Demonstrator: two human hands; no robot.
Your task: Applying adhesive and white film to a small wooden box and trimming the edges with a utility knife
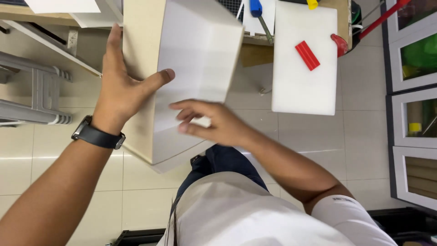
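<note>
Box (195, 50) top beyond upper edge

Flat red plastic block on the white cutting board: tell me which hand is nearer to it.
Right. The right hand rests on the white cardboard box, below-left of the flat red plastic block. The left hand grips the box's far left side, farther away.
</note>
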